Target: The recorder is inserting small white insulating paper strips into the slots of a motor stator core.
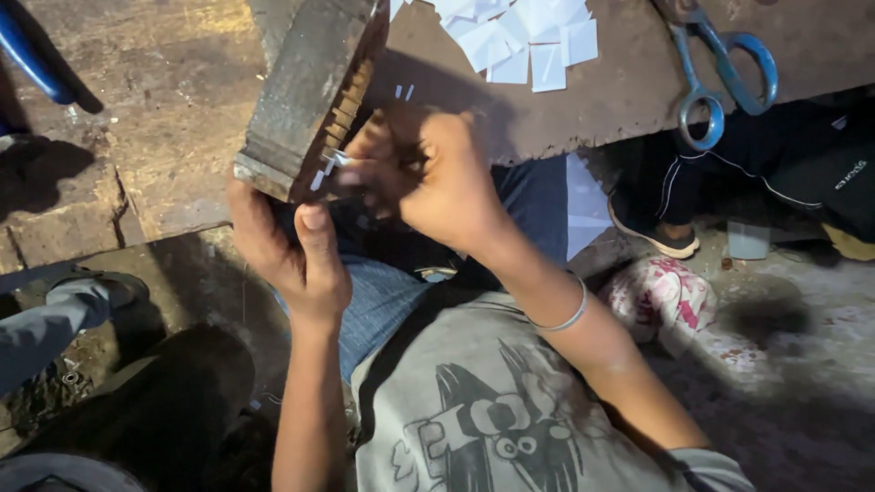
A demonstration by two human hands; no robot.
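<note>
Gripping the lower corner of the wooden block [305,91] with our left hand [292,251], thumb up its near face, block tilted off the workbench [620,91] near edge. Our right hand [437,182] is pinched narrow at the block's slotted edge, on a small white slip [333,162]. Several slots look filled; we can't tell how many remain. Cut white paper pieces [524,41] and blue-handled scissors [725,77] lie toward the far edge.
</note>
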